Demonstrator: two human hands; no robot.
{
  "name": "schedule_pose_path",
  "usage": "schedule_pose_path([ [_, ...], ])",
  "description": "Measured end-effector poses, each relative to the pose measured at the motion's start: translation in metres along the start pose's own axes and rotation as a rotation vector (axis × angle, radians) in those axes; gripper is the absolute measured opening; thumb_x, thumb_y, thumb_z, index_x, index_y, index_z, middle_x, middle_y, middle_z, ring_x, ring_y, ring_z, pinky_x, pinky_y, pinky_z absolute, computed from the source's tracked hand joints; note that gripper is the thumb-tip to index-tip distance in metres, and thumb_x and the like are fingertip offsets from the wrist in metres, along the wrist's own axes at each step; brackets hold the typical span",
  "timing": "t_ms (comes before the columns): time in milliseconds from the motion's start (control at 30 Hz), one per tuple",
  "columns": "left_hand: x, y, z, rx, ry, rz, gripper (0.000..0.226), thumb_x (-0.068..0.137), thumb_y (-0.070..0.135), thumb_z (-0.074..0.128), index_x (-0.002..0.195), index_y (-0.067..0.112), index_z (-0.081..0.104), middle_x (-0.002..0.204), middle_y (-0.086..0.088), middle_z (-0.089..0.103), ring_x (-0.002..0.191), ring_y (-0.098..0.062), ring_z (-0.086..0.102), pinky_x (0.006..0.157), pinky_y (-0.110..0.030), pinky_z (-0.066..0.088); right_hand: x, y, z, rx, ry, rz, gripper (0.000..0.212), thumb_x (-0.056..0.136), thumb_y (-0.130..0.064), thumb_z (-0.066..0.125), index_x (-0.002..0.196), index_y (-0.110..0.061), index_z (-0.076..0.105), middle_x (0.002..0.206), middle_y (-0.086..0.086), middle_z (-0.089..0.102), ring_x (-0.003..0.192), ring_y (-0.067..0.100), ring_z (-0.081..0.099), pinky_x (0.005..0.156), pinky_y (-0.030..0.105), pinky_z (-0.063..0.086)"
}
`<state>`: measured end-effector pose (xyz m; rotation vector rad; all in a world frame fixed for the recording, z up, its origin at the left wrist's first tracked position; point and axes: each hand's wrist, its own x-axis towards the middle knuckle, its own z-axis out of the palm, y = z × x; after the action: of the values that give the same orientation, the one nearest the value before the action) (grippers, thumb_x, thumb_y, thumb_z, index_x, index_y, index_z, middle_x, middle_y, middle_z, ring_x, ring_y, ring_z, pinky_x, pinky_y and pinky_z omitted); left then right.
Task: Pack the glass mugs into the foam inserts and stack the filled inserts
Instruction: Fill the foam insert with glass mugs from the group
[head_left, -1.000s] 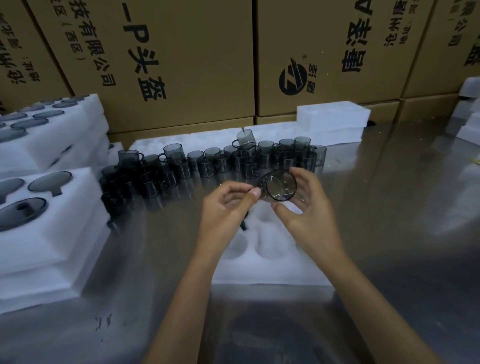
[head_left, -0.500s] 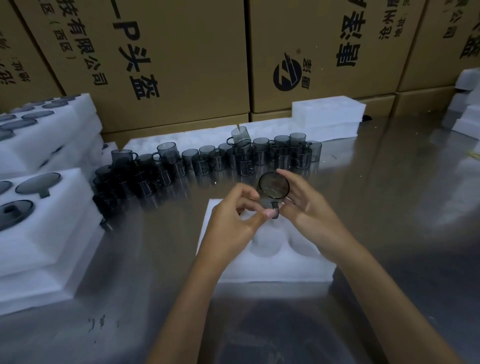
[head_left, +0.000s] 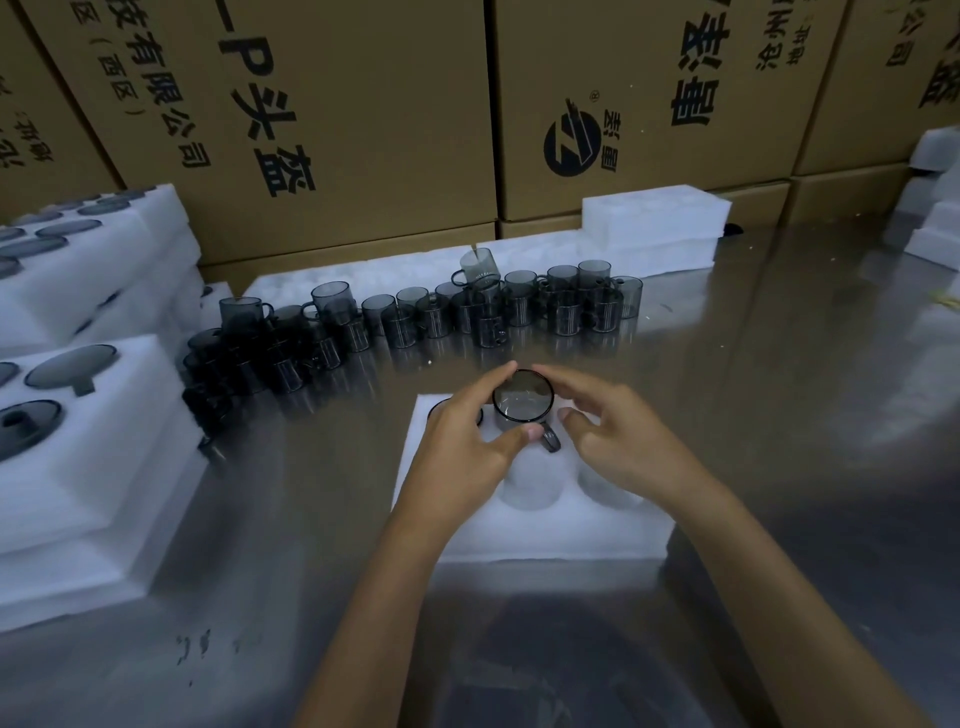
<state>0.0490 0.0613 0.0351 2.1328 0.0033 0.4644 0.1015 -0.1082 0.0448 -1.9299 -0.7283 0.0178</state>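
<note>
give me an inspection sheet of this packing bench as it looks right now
surface: shiny metal table, reflective, with small dark marks near the front left.
job's things: one glass mug held over the foam insert, two near pockets unfilled; a cluster of loose mugs behind it; stacked filled inserts at left.
clutter: spare foam blocks at the back and far right.
grippers: left hand and right hand both have fingers on the held mug.
cables: nothing seen.
surroundings: printed cardboard cartons walling the back.
</note>
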Motion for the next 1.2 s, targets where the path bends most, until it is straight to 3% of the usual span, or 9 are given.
schedule_pose_path([
  [133, 0.000, 0.001, -0.001, 0.056, -0.087, -0.006, 0.059, 0.093, 0.039, 0.066, 0.148, 0.034, 0.045, 0.141, 0.017, 0.055, 0.132, -0.001, 0.045, 0.098, -0.001, 0.032, 0.002, 0.013, -0.007, -0.141, -0.017, 0.074, 0.066, 0.095, 0.003, 0.042, 0.144, -0.041, 0.049, 0.140, -0.002, 0.057, 0.116, 0.013, 0.058, 0.103, 0.037, 0.047],
  [200, -0.001, 0.003, -0.002, 0.045, -0.087, -0.030, 0.051, 0.098, 0.045, 0.056, 0.147, 0.035, 0.045, 0.145, 0.016, 0.051, 0.136, -0.001, 0.042, 0.100, -0.002, 0.031, 0.001, 0.015, -0.007, -0.234, -0.005, 0.075, 0.067, 0.094, 0.001, 0.043, 0.145, -0.043, 0.046, 0.146, -0.004, 0.052, 0.131, 0.012, 0.043, 0.115, 0.040, 0.032],
  [333, 0.001, 0.001, 0.004, 0.292, -0.113, -0.039, 0.045, 0.104, 0.040, 0.042, 0.149, 0.032, 0.042, 0.155, 0.010, 0.040, 0.149, -0.010, 0.022, 0.121, -0.030, 0.012, -0.001, 0.013, -0.006, -0.566, -0.042, 0.107, 0.072, 0.093, -0.006, 0.040, 0.148, -0.053, 0.034, 0.164, -0.009, 0.023, 0.152, 0.012, 0.006, 0.120, 0.043, 0.000],
  [500, 0.004, -0.003, 0.014, 0.482, -0.118, -0.024, 0.043, 0.106, 0.035, 0.039, 0.148, 0.027, 0.044, 0.159, 0.013, 0.033, 0.151, -0.008, 0.014, 0.120, -0.030, -0.002, 0.001, 0.012, -0.005, -0.568, -0.150, 0.191, 0.069, 0.095, -0.008, 0.035, 0.150, -0.049, 0.033, 0.167, -0.010, 0.011, 0.153, 0.012, 0.001, 0.120, 0.053, 0.008],
  [667, 0.003, -0.003, 0.014, 0.473, -0.091, -0.019, 0.044, 0.105, 0.036, 0.041, 0.148, 0.026, 0.044, 0.159, 0.012, 0.034, 0.151, -0.008, 0.016, 0.119, -0.028, -0.001, 0.001, 0.016, -0.005, -0.463, -0.099, 0.159, 0.068, 0.093, 0.000, 0.036, 0.147, -0.039, 0.045, 0.164, -0.008, 0.023, 0.152, 0.013, 0.009, 0.122, 0.054, 0.010],
  [767, 0.002, -0.002, 0.013, 0.470, -0.071, -0.030, 0.044, 0.105, 0.035, 0.042, 0.147, 0.026, 0.044, 0.158, 0.011, 0.036, 0.150, -0.009, 0.018, 0.120, -0.030, 0.001, 0.002, 0.017, -0.004, -0.282, 0.022, 0.071, 0.063, 0.091, 0.010, 0.036, 0.136, -0.027, 0.061, 0.154, -0.006, 0.041, 0.146, 0.014, 0.024, 0.122, 0.042, 0.017],
  [900, 0.001, 0.000, 0.007, 0.555, -0.015, -0.039, 0.044, 0.104, 0.035, 0.042, 0.147, 0.024, 0.044, 0.157, 0.007, 0.039, 0.149, -0.014, 0.024, 0.122, -0.036, 0.008, 0.009, 0.012, -0.006, 0.054, 0.116, 0.093, 0.055, 0.093, 0.015, 0.039, 0.124, -0.019, 0.069, 0.139, -0.007, 0.054, 0.133, 0.005, 0.039, 0.099, 0.001, 0.028],
  [1033, 0.001, -0.001, -0.013, 0.467, 0.019, -0.045, 0.041, 0.099, 0.033, 0.055, 0.140, 0.027, 0.054, 0.142, 0.002, 0.056, 0.137, -0.018, 0.042, 0.113, -0.035, 0.025, 0.007, 0.012, -0.002, 0.334, 0.190, 0.172, 0.047, 0.092, 0.012, 0.045, 0.117, -0.017, 0.071, 0.132, -0.004, 0.063, 0.127, 0.008, 0.052, 0.095, 0.006, 0.040],
  [1200, 0.002, -0.031, -0.052, 0.244, 0.196, -0.147, 0.026, 0.095, 0.029, 0.064, 0.121, 0.029, 0.068, 0.122, 0.006, 0.070, 0.123, -0.017, 0.056, 0.113, -0.045, 0.037, 0.016, 0.012, 0.000, 0.299, 0.255, 0.263, 0.036, 0.093, 0.008, 0.049, 0.104, -0.016, 0.074, 0.109, -0.006, 0.070, 0.095, 0.001, 0.060, 0.074, 0.002, 0.044],
])
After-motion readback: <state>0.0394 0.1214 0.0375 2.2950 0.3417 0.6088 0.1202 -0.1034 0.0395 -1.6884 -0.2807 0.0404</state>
